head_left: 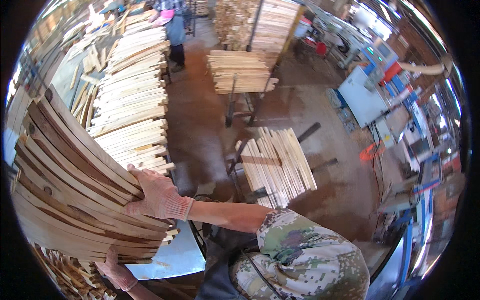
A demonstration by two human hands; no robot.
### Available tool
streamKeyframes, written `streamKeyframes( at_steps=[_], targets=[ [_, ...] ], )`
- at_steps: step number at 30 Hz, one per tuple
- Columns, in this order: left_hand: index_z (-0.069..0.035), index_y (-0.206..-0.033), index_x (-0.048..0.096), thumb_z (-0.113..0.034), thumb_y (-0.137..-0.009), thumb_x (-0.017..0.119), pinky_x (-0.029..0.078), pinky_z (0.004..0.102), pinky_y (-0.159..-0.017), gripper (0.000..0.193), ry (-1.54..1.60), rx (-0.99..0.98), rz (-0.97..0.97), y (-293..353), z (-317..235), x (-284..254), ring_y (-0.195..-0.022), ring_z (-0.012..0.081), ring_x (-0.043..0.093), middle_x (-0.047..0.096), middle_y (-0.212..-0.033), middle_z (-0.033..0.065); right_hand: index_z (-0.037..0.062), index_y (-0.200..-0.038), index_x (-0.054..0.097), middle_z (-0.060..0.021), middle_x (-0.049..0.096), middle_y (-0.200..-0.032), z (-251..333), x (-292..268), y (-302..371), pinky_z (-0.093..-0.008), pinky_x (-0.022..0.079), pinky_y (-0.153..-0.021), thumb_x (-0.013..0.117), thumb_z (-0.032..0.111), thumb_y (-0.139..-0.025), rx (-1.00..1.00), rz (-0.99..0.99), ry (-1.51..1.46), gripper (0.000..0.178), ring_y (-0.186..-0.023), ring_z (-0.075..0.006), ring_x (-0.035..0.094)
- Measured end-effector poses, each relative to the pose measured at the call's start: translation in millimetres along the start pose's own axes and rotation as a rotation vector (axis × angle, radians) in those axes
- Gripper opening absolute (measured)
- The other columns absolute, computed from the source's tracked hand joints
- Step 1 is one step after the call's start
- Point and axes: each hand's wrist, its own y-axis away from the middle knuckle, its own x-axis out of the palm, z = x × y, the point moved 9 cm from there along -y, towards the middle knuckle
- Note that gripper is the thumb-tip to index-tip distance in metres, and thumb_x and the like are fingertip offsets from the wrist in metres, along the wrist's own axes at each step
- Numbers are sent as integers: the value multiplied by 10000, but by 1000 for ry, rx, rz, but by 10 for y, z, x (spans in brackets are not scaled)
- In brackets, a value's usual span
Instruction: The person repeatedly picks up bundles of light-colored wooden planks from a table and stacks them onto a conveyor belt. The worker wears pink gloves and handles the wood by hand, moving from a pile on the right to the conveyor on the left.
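Observation:
My right hand (157, 195), in a pale pinkish knit glove, presses on the upper side of a large stack of wooden slats (75, 185) at the left, near the ends closest to me. Below, my left hand (117, 272), also gloved, grips the lower edge of the same stack. Several slats lie side by side between the hands, some with dark streaks and knots. Part of the left hand's fingers is hidden by the wood. Under the slats shows a smooth blue-grey table surface (172, 257).
A long row of pale slats (132, 95) covers the bench beyond. Slats rest on a metal stand (275, 165), and another pile (237, 72) stands farther back. Loose offcuts (65, 275) lie at lower left. A machine (365, 95) stands right. Another person (175, 30) is at the far bench.

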Motion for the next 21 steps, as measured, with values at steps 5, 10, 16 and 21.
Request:
streamKeyframes(
  at_steps=[5,10,16,21],
  targets=[
    [56,-1490,498,-298,-800,867,505,430,-1038,859,180,-57,226,730,-315,382,-1168,281,603,610,-1341,160,0,-1590,441,-219,644,-1344,-35,-516,1099,-465,483,-1130,870,585,-782,4,-227,66,1086,-1308,-384,608],
    [26,-1443,540,-339,-780,864,520,379,-912,823,196,-168,336,1372,-470,983,-1010,234,609,627,-1169,93,-38,-1562,469,-216,677,-1270,-207,-1205,2037,-454,533,-1052,795,686,-835,80,-414,240,1077,-1237,-375,653],
    [28,-1412,582,-357,-789,892,546,389,-928,795,316,-232,560,2214,-636,2024,-1033,236,658,670,-1205,103,-42,-1570,465,-249,654,-1364,-803,-1962,2937,-455,461,-1145,669,759,-909,269,-545,272,1058,-1338,-393,602],
    [30,-1505,540,-225,-807,914,536,390,-1004,832,369,-223,739,2910,-652,3157,-1139,243,658,669,-1313,113,-28,-1497,560,-275,672,-1366,-1656,-2769,3668,-483,494,-1116,631,774,-931,350,-804,146,985,-1297,-423,638]
  ],
)
